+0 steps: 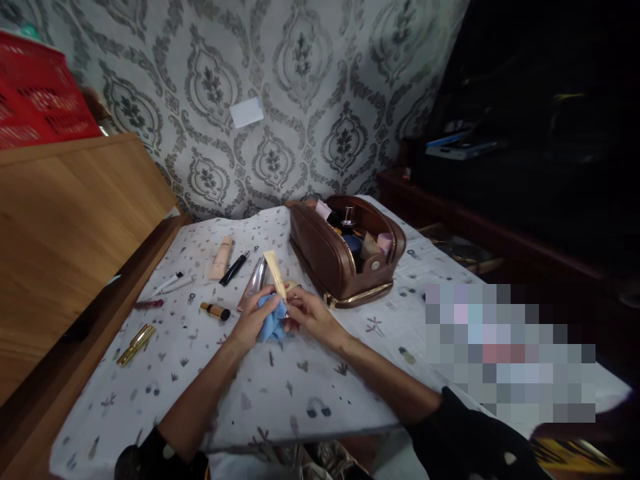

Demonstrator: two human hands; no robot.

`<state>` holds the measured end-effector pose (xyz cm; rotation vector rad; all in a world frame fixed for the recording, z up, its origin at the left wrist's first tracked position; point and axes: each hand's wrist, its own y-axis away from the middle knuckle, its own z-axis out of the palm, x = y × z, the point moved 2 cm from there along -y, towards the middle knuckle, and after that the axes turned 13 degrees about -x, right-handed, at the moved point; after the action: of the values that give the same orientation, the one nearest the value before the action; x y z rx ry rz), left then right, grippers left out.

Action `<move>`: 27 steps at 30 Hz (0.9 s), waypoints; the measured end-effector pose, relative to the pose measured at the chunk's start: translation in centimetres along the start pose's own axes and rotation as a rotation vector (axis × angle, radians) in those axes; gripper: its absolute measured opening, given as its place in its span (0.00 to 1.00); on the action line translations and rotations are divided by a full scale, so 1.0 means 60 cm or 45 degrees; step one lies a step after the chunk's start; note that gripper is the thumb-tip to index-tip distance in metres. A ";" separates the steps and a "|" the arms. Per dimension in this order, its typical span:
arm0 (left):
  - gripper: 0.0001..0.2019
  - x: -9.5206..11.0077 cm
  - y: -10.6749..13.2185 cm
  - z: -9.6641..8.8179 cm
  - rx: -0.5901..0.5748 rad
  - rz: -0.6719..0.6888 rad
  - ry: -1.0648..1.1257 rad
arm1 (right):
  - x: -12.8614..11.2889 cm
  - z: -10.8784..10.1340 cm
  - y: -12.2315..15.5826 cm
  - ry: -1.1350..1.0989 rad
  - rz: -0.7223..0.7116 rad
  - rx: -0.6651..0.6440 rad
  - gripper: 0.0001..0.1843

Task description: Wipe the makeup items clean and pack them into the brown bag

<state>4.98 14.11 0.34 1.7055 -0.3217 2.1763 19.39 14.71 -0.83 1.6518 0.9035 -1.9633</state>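
My left hand [253,319] is closed on a small blue cloth [273,323], pressed against a cream tube [275,273]. My right hand [309,312] grips the lower end of that tube, which points up and away from me. Both hands hover just above the patterned white tablecloth [280,387], in front of an open brown cosmetics bag [345,250].
Loose on the cloth to the left lie a beige tube [221,257], a black pen-like stick [234,268], a clear tube [254,283], a white pen [170,285], a small gold-and-black tube [215,311] and a gold item [135,345]. A wooden cabinet [65,227] stands left, with a red crate [35,93] on top.
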 end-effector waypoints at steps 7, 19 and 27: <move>0.19 -0.005 -0.002 -0.016 -0.021 0.117 -0.087 | 0.004 -0.004 -0.001 0.087 0.083 0.105 0.23; 0.22 0.020 0.013 0.000 -0.078 0.105 -0.816 | -0.019 -0.018 0.000 0.022 -0.004 0.326 0.24; 0.24 0.009 0.005 -0.018 -0.077 0.020 -0.573 | -0.026 -0.014 0.003 -0.099 -0.079 0.348 0.24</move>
<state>3.79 14.32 0.61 2.1507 -0.5096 1.7516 20.41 15.04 0.57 1.6940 0.6891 -2.2601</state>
